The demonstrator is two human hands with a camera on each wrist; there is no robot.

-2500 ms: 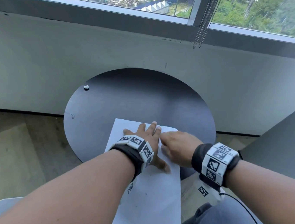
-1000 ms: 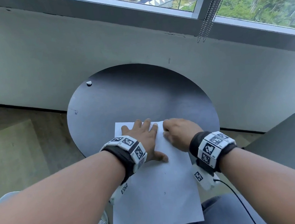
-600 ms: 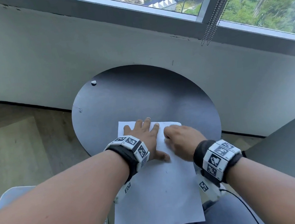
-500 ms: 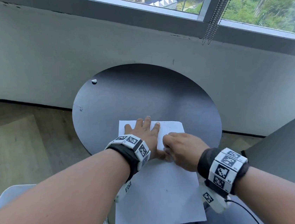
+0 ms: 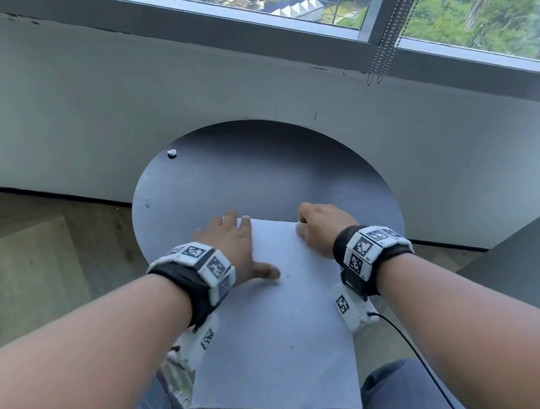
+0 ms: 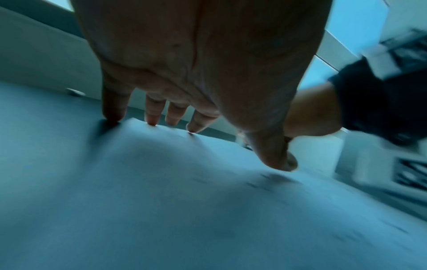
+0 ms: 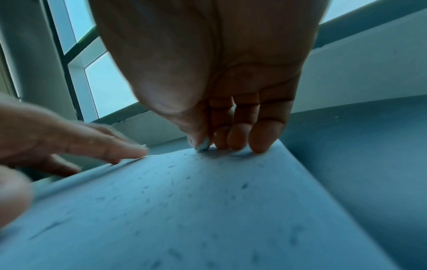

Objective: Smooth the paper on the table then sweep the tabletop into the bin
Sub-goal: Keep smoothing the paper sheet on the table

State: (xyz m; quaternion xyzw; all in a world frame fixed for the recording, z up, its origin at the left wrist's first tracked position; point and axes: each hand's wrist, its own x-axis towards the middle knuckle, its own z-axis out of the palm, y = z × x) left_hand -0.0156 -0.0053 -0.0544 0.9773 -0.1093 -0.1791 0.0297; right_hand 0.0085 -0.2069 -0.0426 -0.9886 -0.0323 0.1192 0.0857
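A white sheet of paper (image 5: 275, 321) lies on the near part of the round dark table (image 5: 258, 172), its near half hanging over the edge above my lap. My left hand (image 5: 243, 247) lies flat on the far left corner, fingers (image 6: 152, 113) spread and straight, thumb out on the sheet (image 6: 184, 201). My right hand (image 5: 315, 226) sits on the far right corner with its fingers curled under, and the fingertips (image 7: 240, 140) press the paper (image 7: 208, 201) near its far edge. A small white scrap (image 5: 171, 153) lies at the table's far left rim. No bin is in view.
A grey wall under the window stands right behind the table, and bead cords (image 5: 386, 23) hang at the upper right. Another dark tabletop (image 5: 537, 258) is close on the right. Wood floor (image 5: 33, 265) lies to the left. My jeans-clad knees (image 5: 401, 391) are below the paper.
My hands were together at the middle of the paper's far edge. They have slid apart, the left to the left corner and the right to the right corner.
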